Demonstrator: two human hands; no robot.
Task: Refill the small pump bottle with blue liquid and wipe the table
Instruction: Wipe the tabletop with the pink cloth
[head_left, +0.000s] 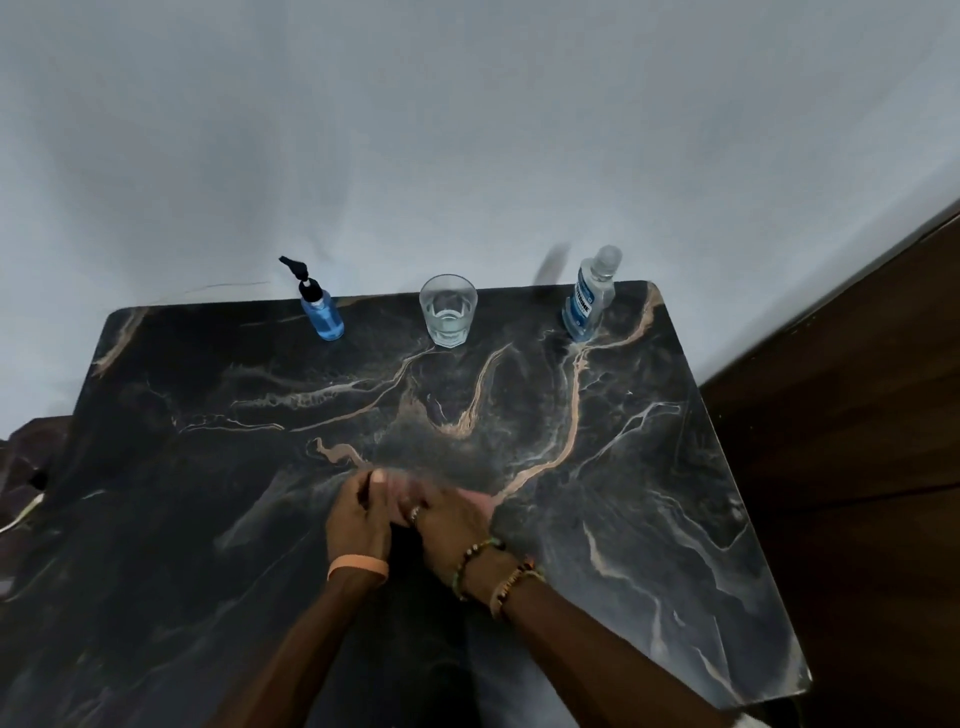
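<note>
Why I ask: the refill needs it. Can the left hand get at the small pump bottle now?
Probably yes: bare table lies between the left hand and the small pump bottle at the far edge, the glass standing apart.

The scene is dim and cool, with flat bluish-grey light on the wall that darkens toward the upper corners, and the wooden surface at the right falls nearly into black. A soft, smeared shadow lies on the wall just left of the clear bottle, while the dark table gives only a faint sheen and the glass a few pale highlights. Motion blur smears the fingers where the left hand and right hand meet, and the wide lens bows the table's edges outward
</note>
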